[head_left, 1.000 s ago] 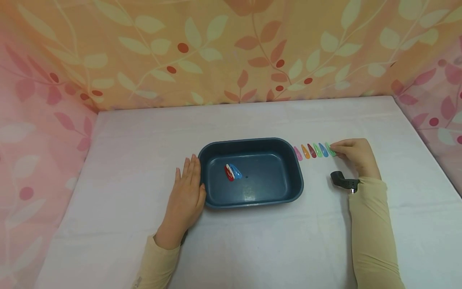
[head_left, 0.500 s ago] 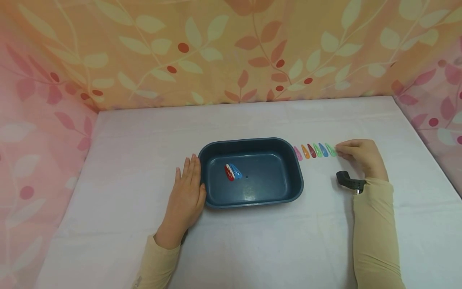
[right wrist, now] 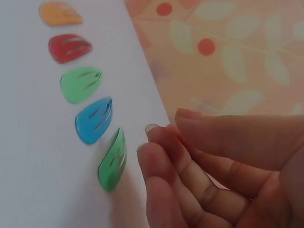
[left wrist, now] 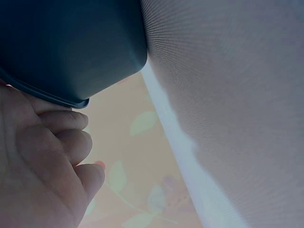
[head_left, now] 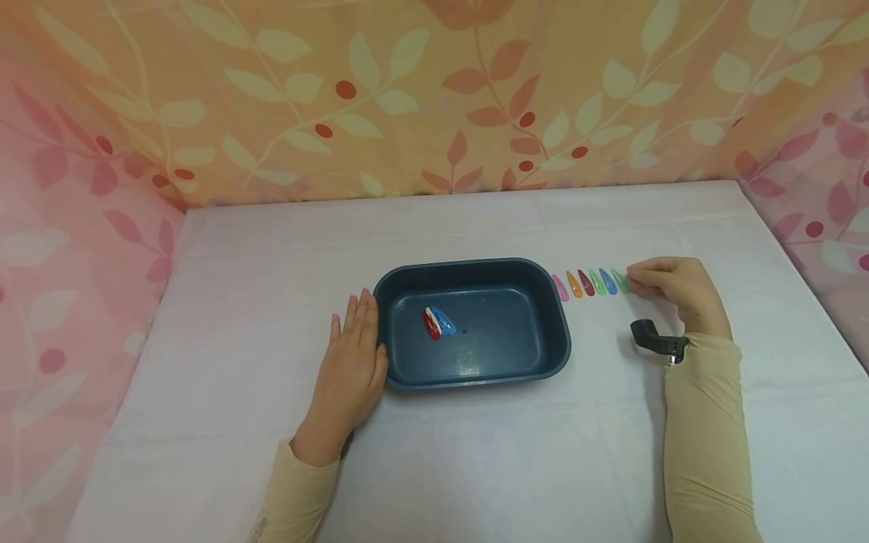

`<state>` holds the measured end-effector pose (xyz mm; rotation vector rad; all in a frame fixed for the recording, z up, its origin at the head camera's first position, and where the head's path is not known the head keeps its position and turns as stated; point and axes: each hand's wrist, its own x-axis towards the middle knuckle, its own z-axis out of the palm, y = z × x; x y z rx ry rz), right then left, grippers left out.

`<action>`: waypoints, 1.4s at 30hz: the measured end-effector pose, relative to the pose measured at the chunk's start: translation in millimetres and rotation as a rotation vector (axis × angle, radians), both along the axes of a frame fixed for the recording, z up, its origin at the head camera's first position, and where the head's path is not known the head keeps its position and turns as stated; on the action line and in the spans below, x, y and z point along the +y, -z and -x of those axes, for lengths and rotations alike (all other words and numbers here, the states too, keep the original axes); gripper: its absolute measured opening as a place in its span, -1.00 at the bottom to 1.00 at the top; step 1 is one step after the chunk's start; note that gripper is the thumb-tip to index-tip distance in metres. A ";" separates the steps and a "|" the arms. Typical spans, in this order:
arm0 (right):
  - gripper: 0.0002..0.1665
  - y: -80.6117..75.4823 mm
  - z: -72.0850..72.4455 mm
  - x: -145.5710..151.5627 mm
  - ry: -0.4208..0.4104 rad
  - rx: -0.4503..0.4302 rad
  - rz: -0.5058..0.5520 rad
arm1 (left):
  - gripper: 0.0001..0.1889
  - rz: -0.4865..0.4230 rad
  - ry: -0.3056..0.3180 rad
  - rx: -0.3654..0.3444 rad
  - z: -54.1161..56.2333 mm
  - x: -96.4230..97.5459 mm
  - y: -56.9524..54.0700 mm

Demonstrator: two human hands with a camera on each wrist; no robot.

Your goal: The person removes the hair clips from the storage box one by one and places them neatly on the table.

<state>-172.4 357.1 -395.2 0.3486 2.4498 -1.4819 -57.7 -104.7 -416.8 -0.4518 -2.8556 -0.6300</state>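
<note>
My left hand (head_left: 345, 375) lies with straight fingers against the left wall of a dark blue plastic basin (head_left: 473, 382). In the left wrist view its fingers (left wrist: 71, 123) touch the basin rim (left wrist: 47, 95). My right hand (head_left: 686, 294) hovers at the right end of a row of snap hair clips, its fingers loosely bent and holding nothing. The nearest one, a green hair clip (right wrist: 113, 161), stands slightly tilted just apart from the fingertips in the right wrist view. Beside it lie a blue hair clip (right wrist: 95, 121) and a lighter green hair clip (right wrist: 76, 85).
Red (head_left: 431, 325) and blue hair clips (head_left: 444, 323), with a white one between them, lie inside the basin. Further along the row are dark red (head_left: 586, 283), orange (head_left: 574, 284) and pink hair clips (head_left: 560, 288), the pink one close to the basin's right wall.
My right hand has drawn a little to the right off the end green clip, then come slightly back left. The left hand and basin have stayed still.
</note>
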 end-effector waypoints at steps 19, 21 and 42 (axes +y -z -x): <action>-0.81 -26.9 -7.6 -55.1 -0.142 0.187 0.025 | -0.36 0.009 -0.001 -0.012 -0.3 -0.2 -1.6; -0.82 -29.5 -8.7 -62.1 -0.156 0.192 0.039 | -0.36 0.007 -0.003 -0.015 -0.3 -0.2 -1.6; -0.67 -45.9 -20.5 -105.5 -0.342 0.214 0.026 | -0.36 -0.002 -0.004 -0.003 -0.1 0.6 -0.7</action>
